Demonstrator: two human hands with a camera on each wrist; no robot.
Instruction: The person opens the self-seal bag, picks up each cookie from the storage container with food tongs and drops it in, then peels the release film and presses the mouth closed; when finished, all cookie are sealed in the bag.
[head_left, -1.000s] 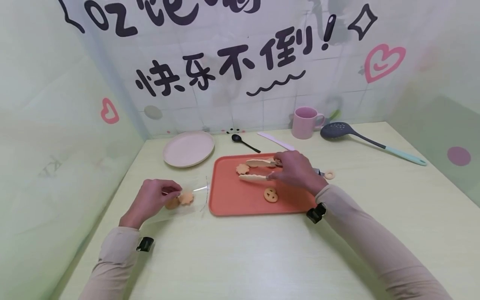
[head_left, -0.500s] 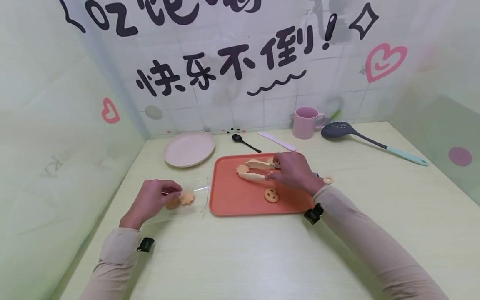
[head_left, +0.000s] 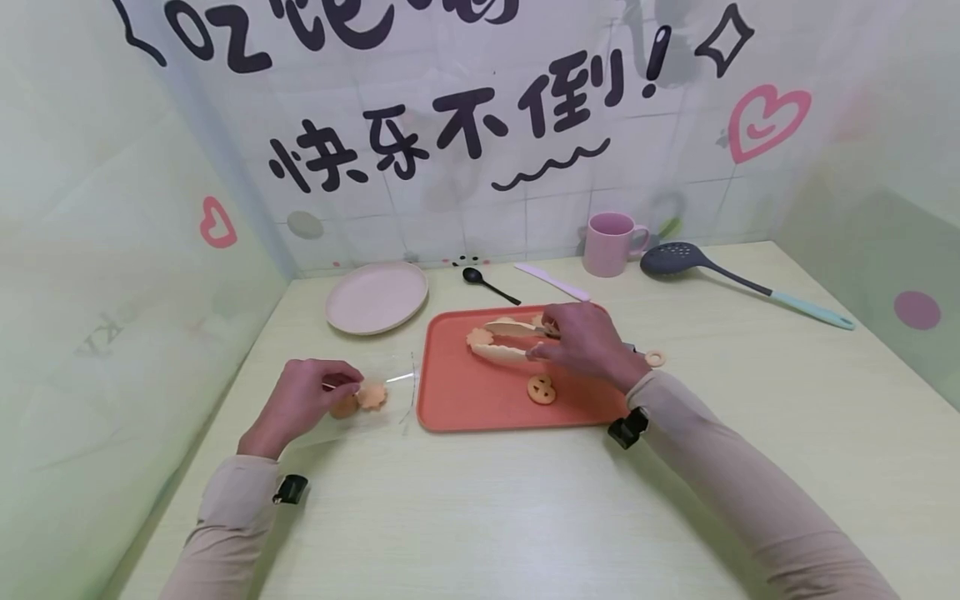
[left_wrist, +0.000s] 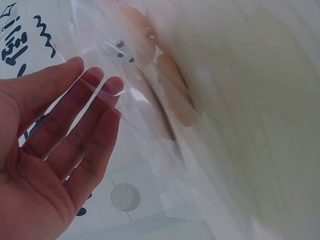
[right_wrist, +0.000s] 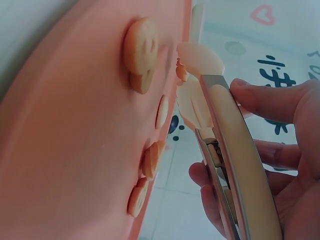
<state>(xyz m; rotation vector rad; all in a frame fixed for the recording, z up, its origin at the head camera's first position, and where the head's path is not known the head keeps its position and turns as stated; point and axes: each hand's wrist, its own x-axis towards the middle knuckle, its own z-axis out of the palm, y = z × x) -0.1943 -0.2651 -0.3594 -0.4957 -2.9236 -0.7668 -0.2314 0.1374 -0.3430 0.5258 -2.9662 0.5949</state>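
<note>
My left hand (head_left: 307, 398) pinches the edge of a clear plastic bag (left_wrist: 145, 145), with thumb and fingertips meeting on the film in the left wrist view. Inside the bag are a flower-shaped cookie (head_left: 372, 396) and a round cookie (head_left: 344, 407). Over the orange tray (head_left: 465, 408), my right hand (head_left: 587, 337) grips cream-tipped tongs (right_wrist: 245, 155). Between the tong tips is another flower-shaped cookie (head_left: 479, 337), mostly hidden by them in the right wrist view. Whether it touches the tray I cannot tell.
Several more cookies lie on the tray, including a face-patterned one (head_left: 542, 389); a ring cookie (head_left: 656, 357) appears near my right wrist. Behind are a pink plate (head_left: 377, 298), black spoon (head_left: 491, 286), purple knife (head_left: 552, 282), mug (head_left: 607, 244) and slotted spoon (head_left: 675, 260).
The tongs have shifted slightly left, their arms a little closer together, and the flower-shaped cookie at their tips has moved left with them. My left hand and the bag stay in place.
</note>
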